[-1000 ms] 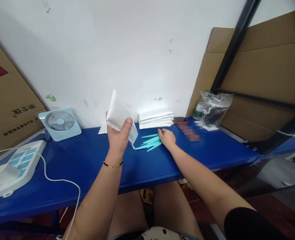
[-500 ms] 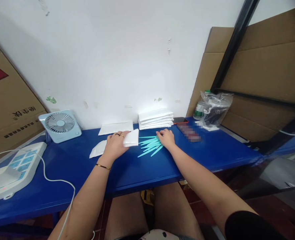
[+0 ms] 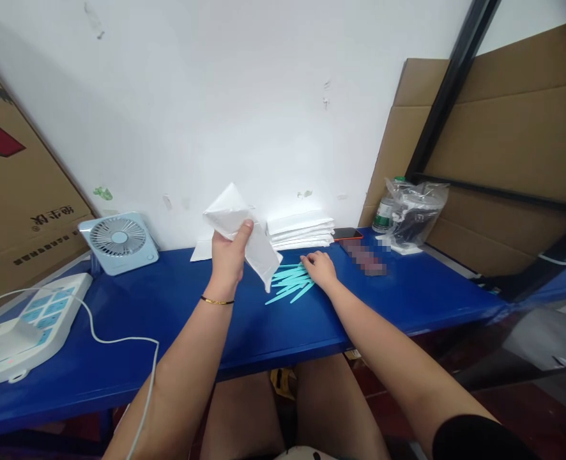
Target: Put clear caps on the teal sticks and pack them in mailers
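Observation:
My left hand (image 3: 229, 259) is closed around a white padded envelope (image 3: 262, 250), thumb on top, and holds it raised and tilted above the table. The envelope is bent, with one end up by the wall and a corner pointing down toward the sticks. A fanned heap of thin turquoise pointed sticks (image 3: 290, 285) lies on the blue table (image 3: 264, 335). At the heap's right end is my right hand (image 3: 320, 267), its fingers curled down on the sticks' ends; the fingertips are partly hidden. A flat white envelope (image 3: 200, 250) lies behind my left hand, mostly covered by it.
Against the wall stands a stack of white envelopes (image 3: 301, 230), with a phone (image 3: 348, 234) beside it. A bottle (image 3: 382, 214) and a bagged item (image 3: 414, 214) are at the right. To the left are a fan (image 3: 119, 241), a power strip (image 3: 38, 326) and its white cable (image 3: 120, 339).
My left hand has lifted the white envelope off the table and turned it upward, toward the wall. My right hand has stayed at the turquoise sticks.

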Available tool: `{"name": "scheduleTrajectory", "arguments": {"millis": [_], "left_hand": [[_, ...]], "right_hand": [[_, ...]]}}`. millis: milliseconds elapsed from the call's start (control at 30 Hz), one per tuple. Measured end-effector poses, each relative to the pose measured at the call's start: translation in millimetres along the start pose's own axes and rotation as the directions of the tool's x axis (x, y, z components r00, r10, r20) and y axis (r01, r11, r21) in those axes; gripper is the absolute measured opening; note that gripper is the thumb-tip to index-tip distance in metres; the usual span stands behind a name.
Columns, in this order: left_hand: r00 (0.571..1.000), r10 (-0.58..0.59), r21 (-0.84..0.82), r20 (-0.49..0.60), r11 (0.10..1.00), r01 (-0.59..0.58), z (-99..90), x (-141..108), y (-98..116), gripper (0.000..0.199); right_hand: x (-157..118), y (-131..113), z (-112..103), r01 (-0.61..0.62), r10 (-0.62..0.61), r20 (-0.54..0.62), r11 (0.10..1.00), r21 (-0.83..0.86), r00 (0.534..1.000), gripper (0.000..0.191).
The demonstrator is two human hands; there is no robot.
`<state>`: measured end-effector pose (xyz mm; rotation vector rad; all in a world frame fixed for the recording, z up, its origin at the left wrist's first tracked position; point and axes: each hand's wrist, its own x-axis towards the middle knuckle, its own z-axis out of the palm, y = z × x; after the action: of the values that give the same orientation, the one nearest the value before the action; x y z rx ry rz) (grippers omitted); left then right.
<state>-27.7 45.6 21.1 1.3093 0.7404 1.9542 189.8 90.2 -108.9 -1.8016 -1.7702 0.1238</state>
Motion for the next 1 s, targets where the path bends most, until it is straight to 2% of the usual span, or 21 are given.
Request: {"name": "scheduleTrajectory", "arguments": {"millis": [100,233,367,467,500,567,633,667,733,767,800,867,900,933,967,1000], "left_hand": [[0.999,0.021,-0.076,-0.043,0.997,-0.024,6.0,-6.6,-7.5,0.045],[0.995,0.054,-0.004,-0.078,0.998,-0.055,3.0,-6.3,-14.1,0.048],[0.965,0.194,0.144,-0.178,0.975,-0.169,-15.9,3.9,-11.0,0.052],[0.936,0.318,0.371,-0.152,0.896,-0.244,-39.2,11.6,1.6,0.053],[0.932,0.344,0.491,-0.11,0.835,-0.25,-48.1,13.1,6.0,0.055],[0.949,0.314,0.749,0.012,0.626,-0.217,-66.9,13.8,11.4,0.056],[0.98,0.103,0.902,0.17,0.385,-0.197,-86.3,11.5,8.9,0.051],[0.972,-0.047,0.941,0.232,0.266,-0.211,-95.7,9.5,4.5,0.05],[0.911,-0.324,0.966,0.254,0.043,-0.254,-111.8,4.5,-8.5,0.053],[0.875,-0.424,0.962,0.235,-0.027,-0.271,-117.3,1.7,-15.7,0.062],[0.85,-0.477,0.956,0.221,-0.064,-0.285,-120.2,-1.0,-22.5,0.078],[0.827,-0.501,0.944,0.254,-0.056,-0.324,-115.9,-6.2,-34.0,0.107],[0.809,-0.499,0.933,0.31,-0.006,-0.361,-108.3,-8.7,-38.6,0.114],[0.774,-0.501,0.91,0.388,0.075,-0.407,-97.2,-11.1,-43.0,0.115],[0.704,-0.518,0.868,0.485,0.186,-0.461,-83.5,-13.6,-47.5,0.111],[0.602,-0.543,0.805,0.585,0.303,-0.509,-68.2,-16.2,-52.7,0.108]], "right_hand": [[-1.5,-2.1,-1.7,0.003,-0.003,0.005,1.0,0.004,1.0,0.04],[-2.6,-3.8,-4.1,0.006,-0.006,0.01,1.0,0.007,1.0,0.042],[-2.8,-3.5,-5.4,0.002,-0.002,0.015,1.0,0.015,1.0,0.04],[-3.2,-4.6,-4.1,-0.005,0.004,0.021,1.0,0.026,1.0,0.04],[-3.2,-5.4,-3.4,-0.01,0.009,0.021,1.0,0.029,1.0,0.04],[-2.3,-7.0,-3.6,-0.025,0.025,0.012,0.999,0.032,1.0,0.039],[-0.7,-7.2,-9.2,-0.047,0.049,-0.026,0.997,0.053,0.998,0.034],[0.2,-6.2,-15.2,-0.041,0.045,-0.044,0.995,0.088,0.998,0.031],[0.8,-1.2,-34.1,0.045,-0.04,-0.029,0.979,0.201,0.999,0.025],[0.1,2.6,-46.2,0.125,-0.136,0.022,0.955,0.269,0.99,0.025],[-1.3,7.1,-58.9,0.213,-0.26,0.109,0.921,0.326,0.959,0.027],[-6.0,16.2,-82.4,0.348,-0.46,0.298,0.866,0.36,0.836,0.026],[-9.0,20.2,-91.2,0.386,-0.504,0.371,0.854,0.35,0.78,0.026],[-12.1,23.4,-97.3,0.412,-0.526,0.431,0.848,0.334,0.733,0.027],[-15.2,25.5,-100.4,0.43,-0.531,0.468,0.847,0.312,0.706,0.025],[-18.5,26.6,-100.6,0.44,-0.525,0.488,0.851,0.287,0.697,0.021]]}}
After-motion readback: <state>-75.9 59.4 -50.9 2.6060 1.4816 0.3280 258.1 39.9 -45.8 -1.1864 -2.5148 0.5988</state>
